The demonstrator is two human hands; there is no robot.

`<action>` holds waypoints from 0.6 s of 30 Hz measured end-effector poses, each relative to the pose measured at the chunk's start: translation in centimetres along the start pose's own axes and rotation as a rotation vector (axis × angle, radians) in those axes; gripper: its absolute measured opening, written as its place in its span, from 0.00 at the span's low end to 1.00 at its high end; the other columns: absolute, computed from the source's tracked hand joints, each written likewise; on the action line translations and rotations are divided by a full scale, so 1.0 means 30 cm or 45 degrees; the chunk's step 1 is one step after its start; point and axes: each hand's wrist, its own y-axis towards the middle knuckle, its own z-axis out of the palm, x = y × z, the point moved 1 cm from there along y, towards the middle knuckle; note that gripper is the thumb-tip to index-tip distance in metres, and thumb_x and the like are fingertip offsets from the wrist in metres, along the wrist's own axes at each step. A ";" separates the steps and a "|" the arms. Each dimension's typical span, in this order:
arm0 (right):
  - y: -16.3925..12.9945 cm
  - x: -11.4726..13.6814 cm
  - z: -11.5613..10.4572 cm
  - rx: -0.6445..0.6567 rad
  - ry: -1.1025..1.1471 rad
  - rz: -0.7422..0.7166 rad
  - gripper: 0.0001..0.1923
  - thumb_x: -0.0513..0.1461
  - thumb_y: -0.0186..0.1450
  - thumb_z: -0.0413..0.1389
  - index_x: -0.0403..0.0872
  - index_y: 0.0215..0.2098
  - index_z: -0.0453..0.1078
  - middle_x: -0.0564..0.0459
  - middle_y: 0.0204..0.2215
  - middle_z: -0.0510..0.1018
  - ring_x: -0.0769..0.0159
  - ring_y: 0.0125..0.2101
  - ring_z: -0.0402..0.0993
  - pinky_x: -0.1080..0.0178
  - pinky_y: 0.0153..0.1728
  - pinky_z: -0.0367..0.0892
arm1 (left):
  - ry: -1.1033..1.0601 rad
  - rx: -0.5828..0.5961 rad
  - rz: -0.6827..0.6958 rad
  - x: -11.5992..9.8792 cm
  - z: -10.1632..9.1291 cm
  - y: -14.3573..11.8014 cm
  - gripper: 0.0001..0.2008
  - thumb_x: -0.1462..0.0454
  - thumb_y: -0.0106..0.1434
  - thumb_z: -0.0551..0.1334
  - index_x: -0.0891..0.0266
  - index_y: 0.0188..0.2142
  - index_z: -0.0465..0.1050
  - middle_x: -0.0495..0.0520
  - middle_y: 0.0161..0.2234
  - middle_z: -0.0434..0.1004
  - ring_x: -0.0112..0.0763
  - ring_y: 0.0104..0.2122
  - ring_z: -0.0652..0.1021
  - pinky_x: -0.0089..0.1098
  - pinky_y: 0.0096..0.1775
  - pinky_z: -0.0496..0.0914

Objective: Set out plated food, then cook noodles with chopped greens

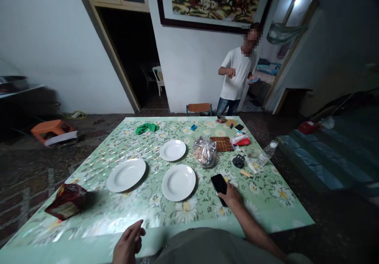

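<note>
The right hand [230, 195] lies on the black phone [219, 184], fingers holding its near end on the table [154, 216]. The left hand [128, 243] is loose, holding nothing, above the near edge. 3 white plates [178, 182] lie beyond.

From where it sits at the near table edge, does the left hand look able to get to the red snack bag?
Probably yes. The left hand is free at the near edge, and only bare tablecloth lies between it and the red snack bag to its left. The right hand rests on the black phone.
</note>
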 end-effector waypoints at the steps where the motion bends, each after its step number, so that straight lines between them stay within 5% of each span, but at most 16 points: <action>1: 0.002 -0.006 0.004 -0.002 0.002 -0.013 0.44 0.50 0.61 0.61 0.39 0.69 0.55 0.37 0.63 0.66 0.53 0.63 0.63 0.60 0.59 0.59 | -0.035 0.013 -0.047 0.024 0.014 0.004 0.36 0.37 0.28 0.71 0.64 0.27 0.72 0.47 0.20 0.68 0.20 0.16 0.58 0.27 0.20 0.52; 8: 0.009 -0.030 0.011 -0.054 0.025 -0.075 0.39 0.53 0.60 0.60 0.45 0.65 0.62 0.38 0.60 0.70 0.52 0.61 0.65 0.59 0.58 0.61 | -0.132 -0.012 -0.207 0.074 0.024 0.013 0.35 0.44 0.24 0.74 0.62 0.30 0.76 0.47 0.20 0.69 0.20 0.17 0.58 0.26 0.22 0.50; 18: 0.002 0.001 -0.029 -0.023 0.010 -0.083 0.34 0.52 0.67 0.52 0.39 0.64 0.63 0.36 0.57 0.72 0.51 0.58 0.68 0.57 0.56 0.62 | -0.051 0.068 -0.309 0.164 0.050 0.025 0.29 0.43 0.34 0.69 0.62 0.29 0.75 0.49 0.20 0.70 0.22 0.16 0.59 0.27 0.21 0.51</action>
